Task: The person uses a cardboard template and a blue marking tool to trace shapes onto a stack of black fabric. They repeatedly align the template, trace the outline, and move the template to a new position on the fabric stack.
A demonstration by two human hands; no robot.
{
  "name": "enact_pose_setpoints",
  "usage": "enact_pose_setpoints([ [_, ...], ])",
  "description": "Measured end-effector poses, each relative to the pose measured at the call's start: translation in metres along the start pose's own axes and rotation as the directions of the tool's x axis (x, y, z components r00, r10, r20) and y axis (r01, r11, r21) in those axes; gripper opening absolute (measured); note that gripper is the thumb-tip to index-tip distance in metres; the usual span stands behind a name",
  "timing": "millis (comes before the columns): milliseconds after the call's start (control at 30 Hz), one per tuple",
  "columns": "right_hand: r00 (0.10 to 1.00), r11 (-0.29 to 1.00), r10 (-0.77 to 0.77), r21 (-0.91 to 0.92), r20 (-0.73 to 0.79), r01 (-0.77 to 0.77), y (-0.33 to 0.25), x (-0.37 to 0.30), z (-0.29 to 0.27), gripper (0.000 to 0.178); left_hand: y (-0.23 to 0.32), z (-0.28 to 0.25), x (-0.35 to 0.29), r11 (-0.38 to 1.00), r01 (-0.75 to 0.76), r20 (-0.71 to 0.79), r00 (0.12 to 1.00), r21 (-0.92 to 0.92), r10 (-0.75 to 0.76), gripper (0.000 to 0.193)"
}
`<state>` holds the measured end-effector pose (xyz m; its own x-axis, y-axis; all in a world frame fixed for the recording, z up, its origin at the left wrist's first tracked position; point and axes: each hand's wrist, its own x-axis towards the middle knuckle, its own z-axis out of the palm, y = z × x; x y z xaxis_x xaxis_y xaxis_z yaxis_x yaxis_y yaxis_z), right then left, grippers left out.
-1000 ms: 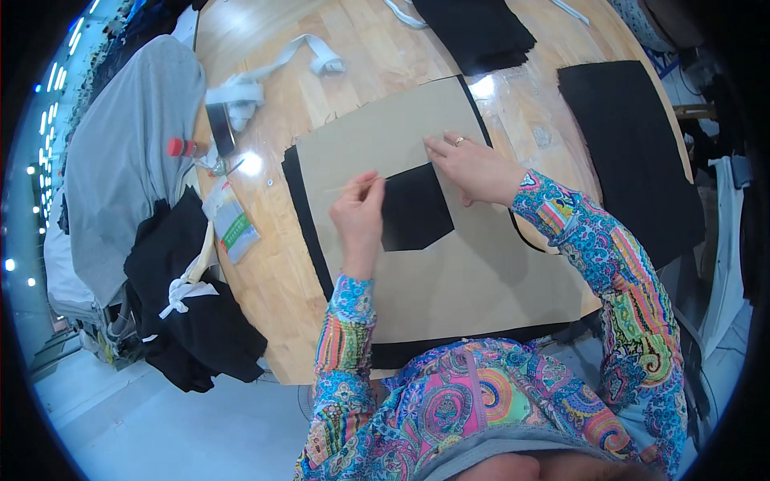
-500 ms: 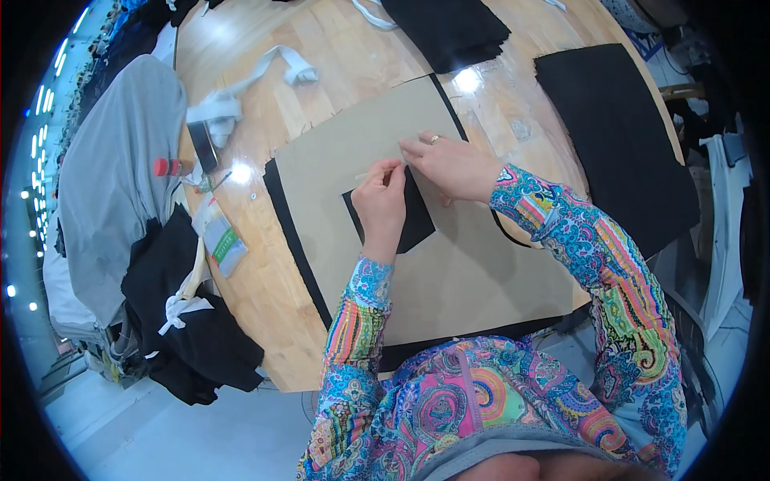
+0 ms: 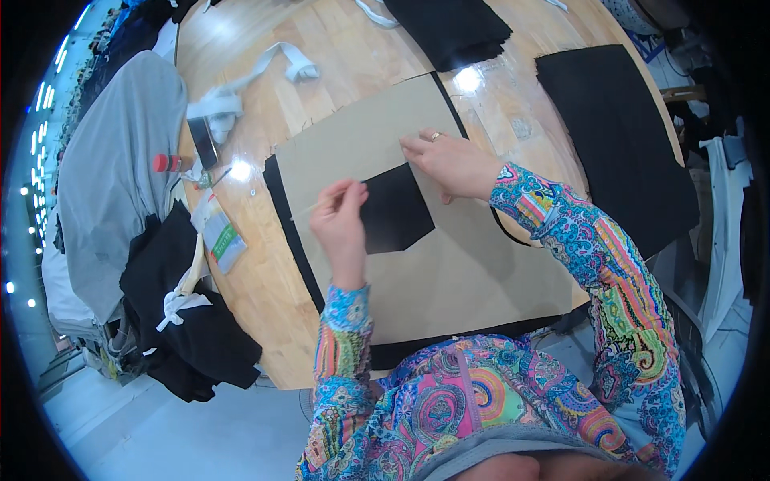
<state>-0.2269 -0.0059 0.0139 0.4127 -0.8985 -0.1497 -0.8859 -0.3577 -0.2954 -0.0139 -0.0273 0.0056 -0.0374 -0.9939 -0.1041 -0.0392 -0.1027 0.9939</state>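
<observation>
Sliding leftward over the last half second, the left hand [image 3: 340, 232] has gone from the upper right corner of a black, five-sided, pocket-like shape [image 3: 397, 212] to its upper left corner, while the right hand [image 3: 459, 164] has stayed put. Two bare hands are visible, both in one person's brightly patterned sleeves. Closed to a pinch, the left fingertips grip one thin, pale, stick-like tool [image 3: 304, 213] that points left. The right hand is spread flat, fingers extended and thumb apart, gripping nothing and resting on the flat beige panel [image 3: 489, 264] beside the shape's upper right corner. That single panel lies before the person on a pale wooden table [image 3: 273, 321], with the one black shape at its middle and black fabric [image 3: 393, 353] showing beneath its edges. Two more dark cloth pieces lie beyond: one at the far side [image 3: 449, 32], one to the right [image 3: 618, 144]. Left of the panel are one white fabric strip [image 3: 277, 64], one red-capped bottle [image 3: 167, 163], and one clear plastic packet with a green label [image 3: 220, 232].
</observation>
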Motion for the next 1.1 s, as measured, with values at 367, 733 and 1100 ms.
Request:
enact_pose_setpoints([
  [367,1.000,0.999,0.009,0.048,-0.011,-0.008,-0.004,0.001,-0.007,0.073,-0.005,-0.020,0.010,0.972,-0.040,0.081,0.997,0.232,0.022,0.011],
  [733,1.000,1.000,0.003,0.002,0.031,-0.003,0.000,0.003,-0.003,0.081,-0.012,0.044,0.010,0.921,-0.111,0.143,0.988,0.374,0.061,0.010],
  [1100,0.990,0.999,0.047,0.010,0.133,-0.049,-0.002,0.005,-0.008,0.084,-0.020,0.050,0.009,0.827,-0.278,0.187,0.959,0.489,0.212,0.012],
])
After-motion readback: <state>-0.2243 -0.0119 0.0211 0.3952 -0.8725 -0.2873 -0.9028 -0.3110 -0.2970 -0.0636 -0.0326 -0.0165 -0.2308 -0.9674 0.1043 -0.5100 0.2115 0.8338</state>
